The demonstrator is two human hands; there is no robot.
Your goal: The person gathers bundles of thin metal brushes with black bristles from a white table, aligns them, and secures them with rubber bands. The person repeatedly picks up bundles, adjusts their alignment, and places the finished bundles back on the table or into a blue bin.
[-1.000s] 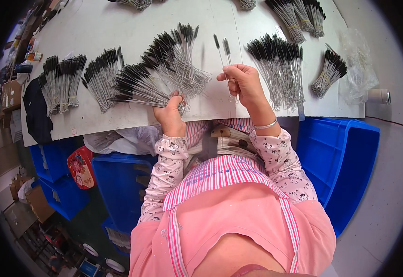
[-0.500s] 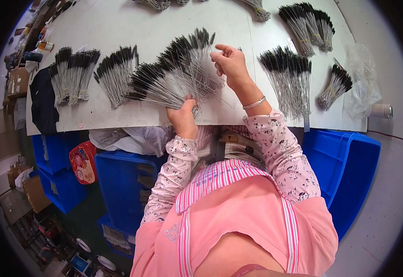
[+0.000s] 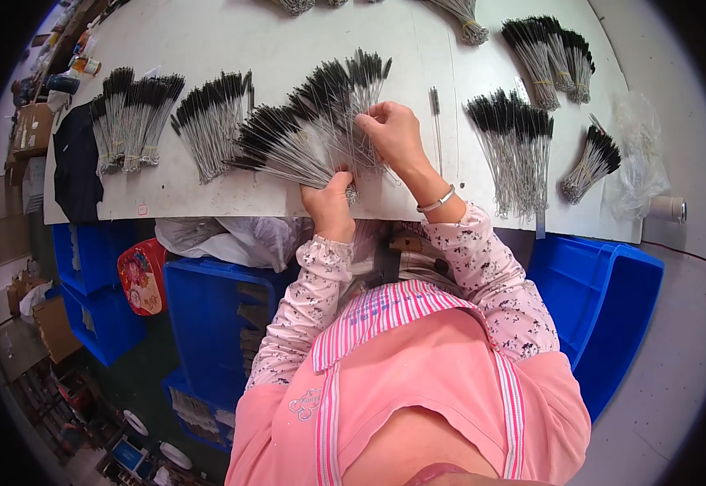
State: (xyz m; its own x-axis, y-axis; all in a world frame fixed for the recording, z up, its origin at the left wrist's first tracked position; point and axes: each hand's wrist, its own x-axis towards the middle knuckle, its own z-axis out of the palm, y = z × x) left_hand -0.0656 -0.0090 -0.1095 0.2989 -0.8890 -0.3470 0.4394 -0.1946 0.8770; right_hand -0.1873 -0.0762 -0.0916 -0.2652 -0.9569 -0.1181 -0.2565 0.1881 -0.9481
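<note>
My left hand (image 3: 329, 202) is closed around the looped wire ends of a fanned bundle of thin wire brushes (image 3: 276, 139) with black bristle tips, held just above the table's near edge. Right beside it lies a loose pile of the same brushes (image 3: 338, 93), their bristles pointing away from me. My right hand (image 3: 393, 138) is over the right side of that pile, thumb and fingers pinched together among the wire stems. What is between those fingertips is too small to make out. A single brush (image 3: 435, 121) lies alone on the table, right of my right hand.
The white table (image 3: 288, 40) also carries brush groups at left (image 3: 211, 121) and right (image 3: 515, 150), plus tied bundles (image 3: 547, 61) at the far right. Clear plastic bags (image 3: 636, 154) rest at the right edge. Blue crates (image 3: 596, 300) stand below on both sides.
My right hand has come down and left into the brush pile, and its fingers have closed. The single brush it partly covered now shows. My left hand keeps its hold on the bundle.
</note>
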